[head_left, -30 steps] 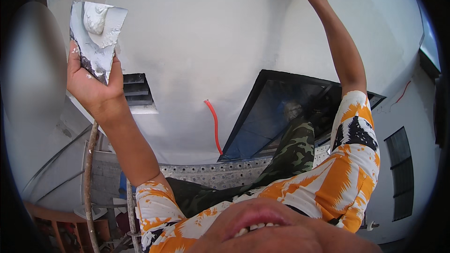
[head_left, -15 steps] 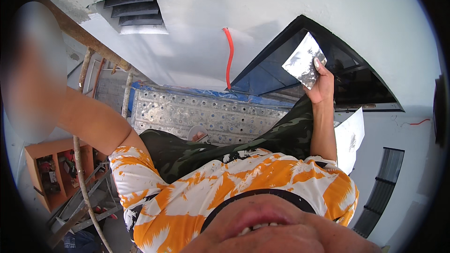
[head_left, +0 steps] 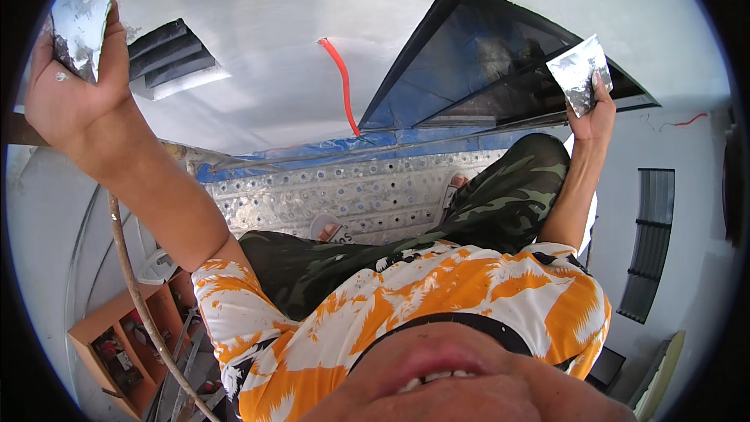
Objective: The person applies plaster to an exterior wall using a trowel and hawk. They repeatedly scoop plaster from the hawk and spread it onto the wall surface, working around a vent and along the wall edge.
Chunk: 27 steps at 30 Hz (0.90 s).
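Observation:
My left hand (head_left: 74, 109) is raised at the upper left, fingers closed round a flat metal putty scraper (head_left: 87, 12) with a lump of white putty on it. The scraper's top runs out of view, close to the pale wall (head_left: 258, 0). Out to the right, my right hand (head_left: 594, 116) grips a second flat, squarish metal putty scraper (head_left: 580, 69) with its thumb on the face. That blade is shiny, with dark smears low down. It appears in front of the dark-framed window (head_left: 484, 62).
A red flexible tube (head_left: 344, 82) sticks out of the wall. Below the wall lies a perforated metal scaffold plank (head_left: 375, 187), with my sandalled feet on it and blue sheeting (head_left: 406, 138) along its far edge. A louvred vent (head_left: 172, 55), a scaffold pole (head_left: 141, 297) and an orange-brown shelf unit (head_left: 125, 344) are at left.
My right hand has moved right and slightly up with its scraper. The left hand, blurred before, now shows clearly with its scraper. The view has shifted, and a second foot now shows.

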Each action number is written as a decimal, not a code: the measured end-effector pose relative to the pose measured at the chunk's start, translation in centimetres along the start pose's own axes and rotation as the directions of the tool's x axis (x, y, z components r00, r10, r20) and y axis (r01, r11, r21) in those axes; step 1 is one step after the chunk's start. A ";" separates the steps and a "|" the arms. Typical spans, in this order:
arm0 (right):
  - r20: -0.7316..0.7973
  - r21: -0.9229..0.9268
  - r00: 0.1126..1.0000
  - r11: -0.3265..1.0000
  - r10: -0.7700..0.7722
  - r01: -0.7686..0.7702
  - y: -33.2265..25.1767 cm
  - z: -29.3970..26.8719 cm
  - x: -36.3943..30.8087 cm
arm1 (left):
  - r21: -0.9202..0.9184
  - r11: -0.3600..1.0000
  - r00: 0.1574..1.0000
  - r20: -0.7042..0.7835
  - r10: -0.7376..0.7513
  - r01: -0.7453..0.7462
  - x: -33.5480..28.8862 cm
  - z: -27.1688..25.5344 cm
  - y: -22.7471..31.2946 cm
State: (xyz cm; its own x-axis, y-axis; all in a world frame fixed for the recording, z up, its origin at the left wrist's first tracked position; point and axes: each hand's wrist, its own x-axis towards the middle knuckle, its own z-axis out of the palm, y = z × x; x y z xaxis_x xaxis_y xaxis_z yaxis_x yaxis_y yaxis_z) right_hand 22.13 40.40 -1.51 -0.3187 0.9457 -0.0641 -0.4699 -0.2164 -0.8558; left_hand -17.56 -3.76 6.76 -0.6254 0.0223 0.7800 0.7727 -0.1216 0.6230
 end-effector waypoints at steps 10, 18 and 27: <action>-0.083 -0.274 0.995 0.961 -0.063 0.038 -4.4 2.0 -6.9 | -0.744 0.180 0.627 0.377 -0.682 0.644 -3.9 12.6 -6.9; 0.159 -0.493 0.960 0.861 0.229 -0.124 3.3 10.9 -8.4 | -0.637 0.043 0.490 0.547 -0.679 0.770 -5.5 10.4 -2.3; 0.373 -0.789 0.656 0.596 0.657 -0.149 7.7 9.0 -3.9 | -0.631 0.019 0.493 0.588 -0.641 0.776 -6.4 14.7 1.9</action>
State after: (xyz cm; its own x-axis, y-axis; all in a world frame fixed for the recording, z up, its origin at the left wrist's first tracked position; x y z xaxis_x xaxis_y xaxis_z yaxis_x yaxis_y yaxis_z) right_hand 12.37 32.87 -3.26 -0.8244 0.3876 -0.4125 0.4164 -0.0783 -0.9058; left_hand -10.49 10.45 3.79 -0.7403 0.6720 0.0197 -0.5391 -0.6109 0.5798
